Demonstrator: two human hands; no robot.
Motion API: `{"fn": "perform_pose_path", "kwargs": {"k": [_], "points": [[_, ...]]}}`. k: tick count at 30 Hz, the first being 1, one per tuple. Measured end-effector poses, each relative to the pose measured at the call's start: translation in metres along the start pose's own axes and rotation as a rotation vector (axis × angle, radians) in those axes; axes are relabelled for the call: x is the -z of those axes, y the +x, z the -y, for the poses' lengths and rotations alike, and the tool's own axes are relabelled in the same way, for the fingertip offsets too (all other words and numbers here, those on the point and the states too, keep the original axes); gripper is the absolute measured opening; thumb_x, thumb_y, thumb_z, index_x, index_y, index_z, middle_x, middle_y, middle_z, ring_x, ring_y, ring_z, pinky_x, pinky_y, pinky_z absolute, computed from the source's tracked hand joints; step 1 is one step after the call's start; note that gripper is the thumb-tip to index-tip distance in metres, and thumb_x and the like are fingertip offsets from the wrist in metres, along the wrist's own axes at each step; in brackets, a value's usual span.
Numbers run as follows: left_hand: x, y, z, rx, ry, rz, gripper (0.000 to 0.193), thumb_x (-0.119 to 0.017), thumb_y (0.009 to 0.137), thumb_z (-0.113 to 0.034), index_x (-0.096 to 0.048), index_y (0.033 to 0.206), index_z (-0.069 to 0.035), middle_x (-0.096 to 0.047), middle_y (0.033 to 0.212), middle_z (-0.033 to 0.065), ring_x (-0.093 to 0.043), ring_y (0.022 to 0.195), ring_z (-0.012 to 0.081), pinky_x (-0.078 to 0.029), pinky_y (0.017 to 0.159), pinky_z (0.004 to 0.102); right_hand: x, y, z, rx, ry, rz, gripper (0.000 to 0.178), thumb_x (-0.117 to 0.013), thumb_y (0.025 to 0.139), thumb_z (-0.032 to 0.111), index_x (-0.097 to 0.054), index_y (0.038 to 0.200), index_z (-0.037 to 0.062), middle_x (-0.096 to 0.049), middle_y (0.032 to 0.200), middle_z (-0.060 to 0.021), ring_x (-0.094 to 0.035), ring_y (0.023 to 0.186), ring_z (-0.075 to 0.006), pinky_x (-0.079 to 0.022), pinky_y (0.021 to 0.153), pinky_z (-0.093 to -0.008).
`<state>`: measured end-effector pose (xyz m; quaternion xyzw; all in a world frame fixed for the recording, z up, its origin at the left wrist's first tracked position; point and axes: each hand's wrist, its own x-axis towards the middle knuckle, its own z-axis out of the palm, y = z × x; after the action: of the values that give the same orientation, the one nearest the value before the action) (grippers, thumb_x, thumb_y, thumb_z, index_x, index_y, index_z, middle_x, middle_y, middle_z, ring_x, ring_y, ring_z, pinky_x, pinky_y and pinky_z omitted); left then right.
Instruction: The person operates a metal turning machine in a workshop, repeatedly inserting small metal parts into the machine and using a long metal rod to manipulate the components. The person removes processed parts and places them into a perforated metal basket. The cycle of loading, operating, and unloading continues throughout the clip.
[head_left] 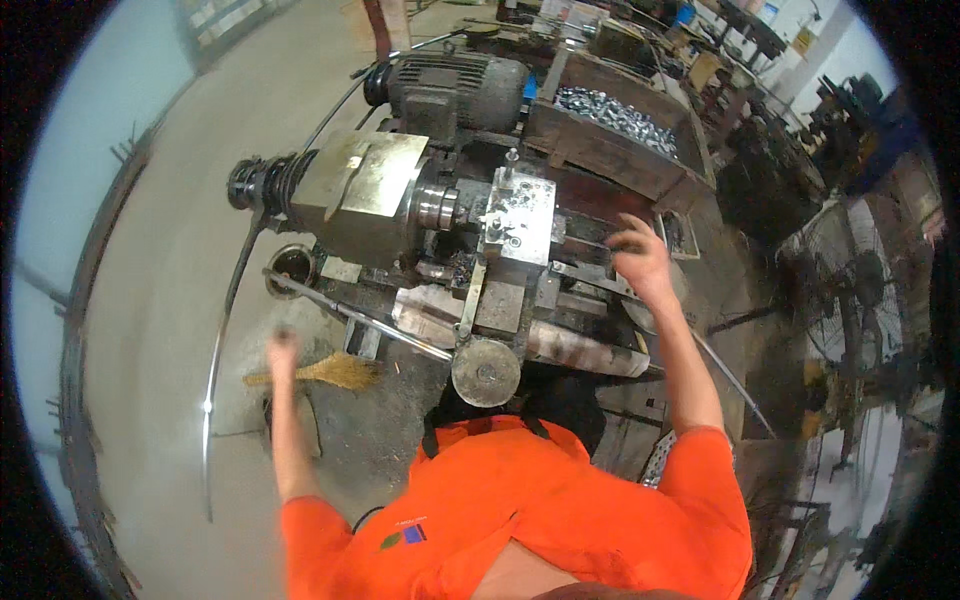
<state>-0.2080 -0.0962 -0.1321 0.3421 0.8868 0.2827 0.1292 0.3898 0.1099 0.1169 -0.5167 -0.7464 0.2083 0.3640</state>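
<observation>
My left hand (283, 352) is out to the left of a small metal lathe (400, 210), over the floor beside a straw broom (345, 371). Its fingers look closed and are slightly blurred; a small dark spot shows at their tips, too unclear to name. My right hand (641, 262) hovers by the right end of the machine, fingers bent and apart, with nothing visible in it. Between the two stand the lathe's spindle nose (436, 208), a bright tool block (523, 215) with upright bolts, a flat lever (472, 300) and a round metal disc (486, 373) near my body.
Behind the lathe sits a ribbed motor (455, 90). A wooden bin (610, 155) at the back right holds many small shiny metal parts (615, 115). One long metal rod (370, 322) slants over a round pot (292, 265); a standing fan (840, 270) is on the right.
</observation>
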Motion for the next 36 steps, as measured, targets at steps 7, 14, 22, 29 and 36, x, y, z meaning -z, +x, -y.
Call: {"fn": "perform_pose_path", "kwargs": {"k": [7, 14, 22, 29, 36], "points": [[-0.080, -0.043, -0.072, -0.492, 0.709, 0.401, 0.047, -0.070, 0.068, -0.030, -0.056, 0.109, -0.013, -0.063, 0.097, 0.0150, -0.061, 0.090, 0.0322, -0.049, 0.075, 0.0425, 0.093, -0.116, -0.119, -0.351, -0.279, -0.046, 0.025, -0.058, 0.060, 0.008, -0.067, 0.082, -0.0010, -0.063, 0.104, -0.0157, -0.062, 0.094, -0.0261, -0.047, 0.079, -0.0308], [-0.051, -0.021, -0.093, -0.490, 0.853, 0.345, 0.026, -0.064, 0.074, -0.027, -0.063, 0.099, -0.017, -0.066, 0.089, 0.0094, -0.064, 0.084, 0.0256, -0.051, 0.067, 0.0398, 0.143, -0.180, -0.198, -0.629, -0.667, -0.067, 0.047, -0.064, 0.059, 0.021, -0.063, 0.105, 0.0105, -0.058, 0.111, -0.0194, -0.055, 0.102, -0.0351, -0.044, 0.088, -0.0394], [0.015, -0.014, -0.102, 0.006, -0.530, 0.246, 0.047, -0.060, 0.084, -0.036, -0.056, 0.102, 0.007, -0.062, 0.071, 0.0146, -0.060, 0.051, 0.0207, -0.050, 0.048, 0.0284, 0.166, -0.252, -0.243, -0.900, -1.055, 0.043, 0.040, -0.073, 0.059, 0.028, -0.059, 0.088, 0.0070, -0.062, 0.089, -0.0150, -0.060, 0.084, -0.0339, -0.049, 0.074, -0.0412], [-0.013, -0.033, -0.177, 0.182, -0.622, 0.202, 0.039, -0.056, 0.086, -0.035, -0.053, 0.089, 0.003, -0.057, 0.068, 0.0112, -0.061, 0.054, 0.0222, -0.054, 0.043, 0.0338, 0.098, -0.336, -0.196, -0.900, -0.885, -0.039, 0.031, -0.059, 0.059, 0.026, -0.061, 0.084, 0.0067, -0.062, 0.078, -0.0181, -0.061, 0.075, -0.0385, -0.049, 0.067, -0.0467], [-0.020, -0.037, -0.178, 0.058, -0.715, 0.161, 0.027, -0.051, 0.085, -0.022, -0.046, 0.089, 0.005, -0.056, 0.062, 0.0146, -0.058, 0.043, 0.0235, -0.048, 0.035, 0.0299, 0.053, -0.332, -0.111, -0.844, -0.545, -0.215, 0.029, -0.051, 0.062, 0.025, -0.059, 0.078, 0.0013, -0.057, 0.068, -0.0258, -0.055, 0.068, -0.0445, -0.044, 0.061, -0.0462]]}}
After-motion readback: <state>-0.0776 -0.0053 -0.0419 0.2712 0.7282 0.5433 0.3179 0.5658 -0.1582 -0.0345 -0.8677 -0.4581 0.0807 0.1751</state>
